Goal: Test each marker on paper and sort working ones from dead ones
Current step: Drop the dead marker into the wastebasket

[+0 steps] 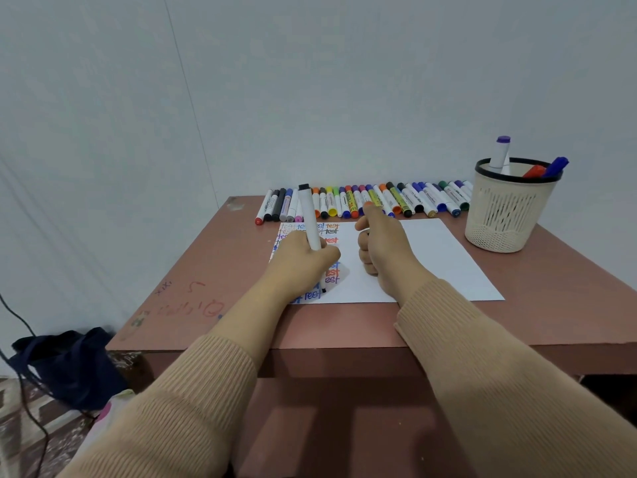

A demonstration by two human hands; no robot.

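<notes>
Marker (312, 222), its black tip on the paper (431, 257), is grasped by the left hand (303, 267); the right hand (379, 250) is clenched beside it, on what I cannot tell. Many "test" words suggest good progress, but the row of markers (413, 198) behind and the basket (503, 215) with 3 look not fully sorted. Brown table (206, 288), white wall (310, 81).

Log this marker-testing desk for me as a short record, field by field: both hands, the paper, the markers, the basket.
left hand: grips a white marker, black tip down at the paper
right hand: fingers curled, over the paper; unclear whether it holds anything
paper: left part covered in coloured "test" words, right part blank
marker row: capped, lying at the far edge of the table
basket: right of the paper, holds purple, red and blue markers
</notes>
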